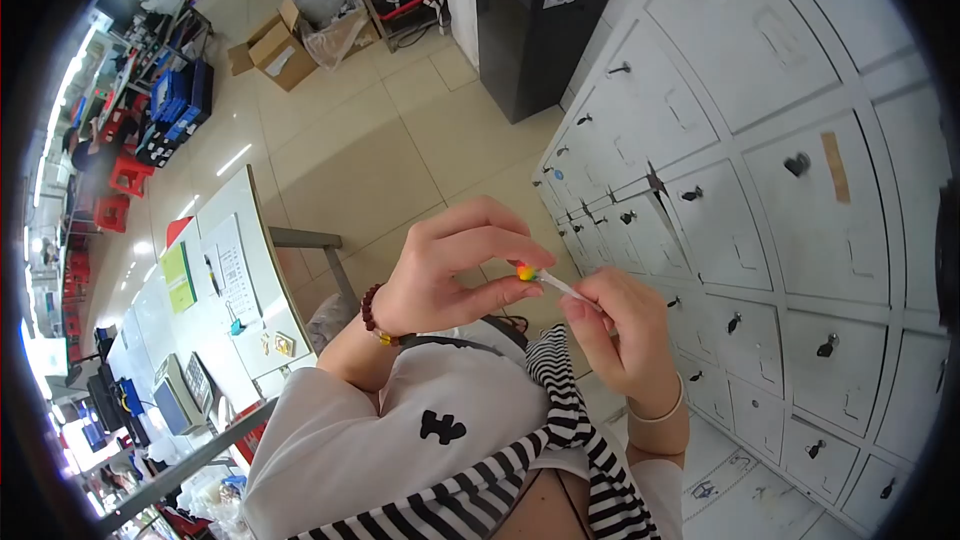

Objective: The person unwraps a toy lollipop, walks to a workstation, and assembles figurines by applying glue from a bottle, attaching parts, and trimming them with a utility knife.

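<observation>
My left hand point(455, 265) is raised in front of my chest and pinches a small yellow, red and green piece point(526, 272) between thumb and fingers. A thin white strip point(562, 286) runs from that piece across to my right hand point(622, 325). The thumb and fingers of my right hand are closed on the strip's other end. What exactly the coloured piece is, I cannot make out, as my fingertips partly cover it.
Grey-white lockers point(735, 230) with small locks and keys rise on the right. To the left stands a white table point(270, 285) with papers and a green-yellow booklet point(178, 276). A black cabinet point(530, 35) and an open cardboard box point(280, 50) sit further off on the tiled floor.
</observation>
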### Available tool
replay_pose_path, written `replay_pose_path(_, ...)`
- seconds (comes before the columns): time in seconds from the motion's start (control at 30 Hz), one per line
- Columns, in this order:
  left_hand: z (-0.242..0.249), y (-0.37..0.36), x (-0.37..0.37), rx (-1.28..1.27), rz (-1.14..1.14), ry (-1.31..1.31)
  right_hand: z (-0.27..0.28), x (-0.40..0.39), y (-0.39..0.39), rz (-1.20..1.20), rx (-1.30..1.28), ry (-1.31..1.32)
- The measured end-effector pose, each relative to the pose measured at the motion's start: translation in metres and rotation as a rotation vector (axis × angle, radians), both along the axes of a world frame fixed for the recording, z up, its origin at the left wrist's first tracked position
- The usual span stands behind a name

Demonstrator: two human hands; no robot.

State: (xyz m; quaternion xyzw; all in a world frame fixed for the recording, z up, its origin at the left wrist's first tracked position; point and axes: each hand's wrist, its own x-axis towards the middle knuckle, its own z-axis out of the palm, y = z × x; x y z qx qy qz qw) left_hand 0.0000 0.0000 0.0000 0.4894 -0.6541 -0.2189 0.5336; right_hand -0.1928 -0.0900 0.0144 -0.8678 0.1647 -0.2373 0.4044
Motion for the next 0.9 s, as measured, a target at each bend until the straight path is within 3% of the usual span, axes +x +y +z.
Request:
replay_pose_path(0.07,0.008,0.003,0.005,-0.089,0.009,-0.091,-0.003,0.007,0.0,0.04,0.038,-0.127)
replay_pose_path(0.1,-0.027,-0.007,0.04,-0.153,0.033,0.08,-0.001,0.051,-0.01,0.055,-0.023,0.045)
replay_pose_path(0.17,-0.02,-0.002,0.082,-0.156,0.176,0.257,-0.009,0.108,-0.006,0.0,-0.308,-0.141)
replay_pose_path(0.2,-0.016,0.001,0.106,-0.154,0.192,0.226,-0.012,0.138,-0.006,0.012,-0.3,-0.172)
replay_pose_path(0.27,-0.021,0.006,0.14,0.052,0.133,0.682,-0.018,0.185,-0.009,-0.094,-0.776,-0.263)
replay_pose_path(0.37,-0.037,0.016,0.192,0.151,0.036,0.657,-0.027,0.251,-0.015,-0.042,-0.92,-0.279)
replay_pose_path(0.5,-0.041,0.016,0.245,0.048,0.195,0.776,-0.031,0.323,-0.016,0.006,-0.893,-0.334)
replay_pose_path(0.63,-0.044,0.0,0.307,0.068,0.301,0.823,-0.033,0.393,-0.036,0.114,-0.751,-0.205)
replay_pose_path(0.8,-0.058,-0.039,0.361,0.062,0.469,0.754,-0.05,0.459,-0.083,0.282,-0.612,-0.09)
replay_pose_path(0.83,-0.061,-0.049,0.373,0.053,0.492,0.754,-0.055,0.475,-0.095,0.336,-0.489,-0.105)
replay_pose_path(0.9,-0.064,-0.068,0.398,0.094,0.604,0.55,-0.067,0.505,-0.122,0.419,-0.361,-0.125)
